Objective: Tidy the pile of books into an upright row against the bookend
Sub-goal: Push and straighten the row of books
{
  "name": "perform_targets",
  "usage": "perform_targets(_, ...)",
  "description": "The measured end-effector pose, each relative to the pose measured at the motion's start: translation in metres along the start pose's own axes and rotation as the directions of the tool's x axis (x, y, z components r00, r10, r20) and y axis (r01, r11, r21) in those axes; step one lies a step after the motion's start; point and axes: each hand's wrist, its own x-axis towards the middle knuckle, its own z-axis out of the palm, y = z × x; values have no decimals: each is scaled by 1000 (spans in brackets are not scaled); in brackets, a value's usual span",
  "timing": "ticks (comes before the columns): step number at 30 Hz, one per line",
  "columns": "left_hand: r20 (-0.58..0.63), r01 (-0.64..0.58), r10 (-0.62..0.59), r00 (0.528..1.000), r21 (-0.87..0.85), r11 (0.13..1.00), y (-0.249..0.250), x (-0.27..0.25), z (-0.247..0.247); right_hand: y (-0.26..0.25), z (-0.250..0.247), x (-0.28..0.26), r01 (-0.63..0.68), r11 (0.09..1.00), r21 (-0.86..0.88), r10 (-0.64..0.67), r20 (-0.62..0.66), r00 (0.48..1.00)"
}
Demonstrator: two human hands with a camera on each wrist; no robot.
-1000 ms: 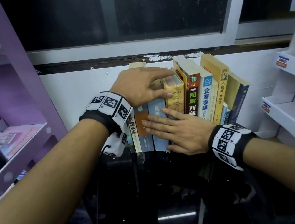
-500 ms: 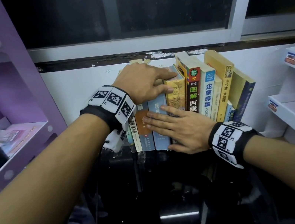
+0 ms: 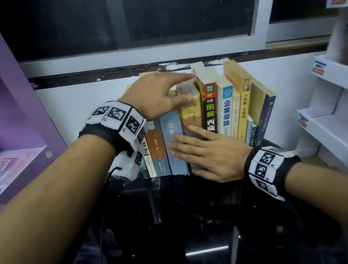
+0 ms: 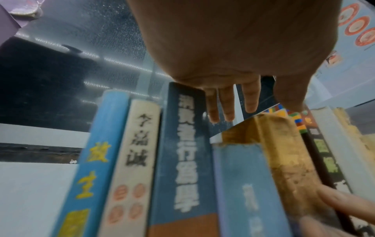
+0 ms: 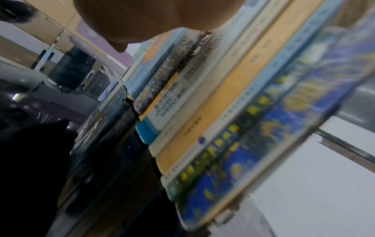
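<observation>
A row of paper books (image 3: pixel 222 110) stands on a shiny black table (image 3: pixel 185 233), against the white wall (image 3: pixel 85 105) under a dark window (image 3: pixel 125 13). The books on the left stand straight up. The books on the right lean to the right. The left hand (image 3: pixel 158 98) lies on top of the straight books, with its fingers stretched out flat and its thumb touching the top of a worn yellow-brown book (image 3: pixel 191 115); it is not squeezing anything. The right hand (image 3: pixel 213 153) lies flat with straight fingers on the front of the pale blue book (image 3: pixel 171 130) and the yellow-brown book, pressing on them without holding. A tall black book with green letters (image 3: pixel 211 111) stands just right of the yellow-brown book. A dark blue book with yellow spots (image 5: pixel 253 144) is last on the right. No bookend can be made out. A purple shelf (image 3: pixel 3 109) stands at the left and a white rack (image 3: pixel 338 115) at the right.
</observation>
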Motion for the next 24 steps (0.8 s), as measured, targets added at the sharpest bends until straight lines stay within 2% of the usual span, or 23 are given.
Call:
perform_targets(6, -145, -78, 56, 988, -154, 985, 37, 20, 6, 14, -4, -38, -33, 999, -24, 34, 23, 999)
perform_targets(10, -101, -68, 50, 994, -174, 982, 48, 33, 25, 19, 1, -47, -35, 998, -43, 36, 22, 999)
perform_targets(13, -123, -73, 49, 991, -197, 978, 47, 36, 34, 21, 7, -47, -21, 998, -66, 23, 25, 999)
perform_targets(19, -84, -103, 89, 992, -189, 976, 38, 42, 35, 22, 19, -37, -39, 997, -63, 40, 10, 999)
perform_targets(24, -103, -159, 141, 985, -195, 968, 33, 43, 35, 20, 24, -35, -46, 998, -53, 47, 18, 999)
